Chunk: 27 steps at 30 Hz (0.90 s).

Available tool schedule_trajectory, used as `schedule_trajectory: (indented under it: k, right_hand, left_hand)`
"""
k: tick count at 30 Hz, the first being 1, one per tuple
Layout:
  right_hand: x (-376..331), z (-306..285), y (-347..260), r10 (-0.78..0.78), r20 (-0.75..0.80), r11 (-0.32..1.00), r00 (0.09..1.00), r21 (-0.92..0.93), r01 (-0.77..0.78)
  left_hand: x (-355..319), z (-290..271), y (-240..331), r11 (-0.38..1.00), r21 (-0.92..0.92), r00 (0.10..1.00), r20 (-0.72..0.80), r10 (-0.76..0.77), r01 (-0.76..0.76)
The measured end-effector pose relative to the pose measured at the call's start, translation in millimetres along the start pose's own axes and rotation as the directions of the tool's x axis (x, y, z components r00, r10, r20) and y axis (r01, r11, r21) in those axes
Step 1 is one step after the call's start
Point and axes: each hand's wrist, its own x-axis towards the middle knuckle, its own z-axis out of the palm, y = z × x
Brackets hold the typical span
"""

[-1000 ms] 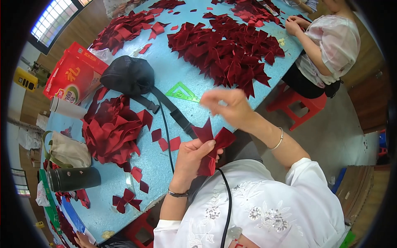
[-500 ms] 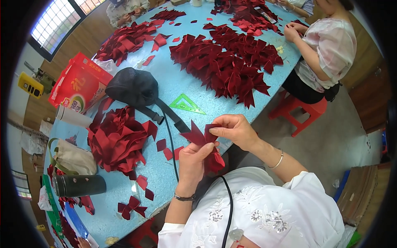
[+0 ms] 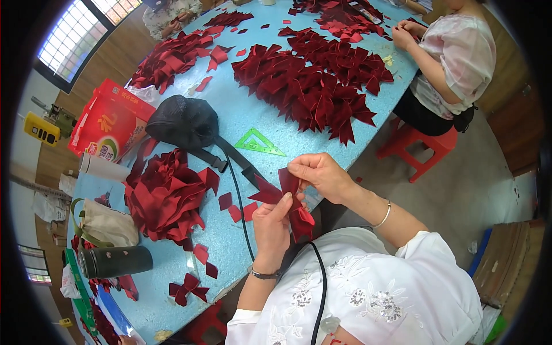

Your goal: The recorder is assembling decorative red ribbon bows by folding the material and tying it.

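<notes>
Over the table's near edge I hold a dark red velvety bow in both hands. My left hand is closed around its middle, thumb pressed on the centre. The thumb and fingertips of my right hand pinch the bow's upper loop. One loop points up, a pointed tail sticks out to the left, and the lower loop hangs below my left hand. Left of my hands lies a heap of red fabric strips. A finished-looking red bow rests near the table edge, with small red fabric pieces scattered between.
A black mesh bag with a strap, a green set square, a dark green bottle and a red gift bag stand or lie on the blue table. Bows are piled farther off. A co-worker sits at the right.
My right hand has shifted slightly left and up, drawing the bow's upper loop more upright. The left hand still grips the middle. The whole view has shifted a little.
</notes>
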Motion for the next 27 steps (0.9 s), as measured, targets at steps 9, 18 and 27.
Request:
schedule_trajectory:
  k: [9,18,27]
  right_hand:
    - [-19,2,-3,-0.055,0.065,0.954,0.996,-0.29,0.072]
    - [-20,10,-5,-0.084,0.019,0.903,0.996,-0.421,0.084]
    - [-15,14,1,-0.12,0.0,0.866,0.993,-0.489,0.105]
  left_hand:
    - [5,-4,-7,0.997,-0.015,0.995,-0.063,0.081,-0.082]
    - [6,-16,-18,0.998,0.019,0.982,-0.179,0.064,-0.062]
    - [4,-8,-11,0.99,-0.085,0.971,-0.218,0.095,-0.116]
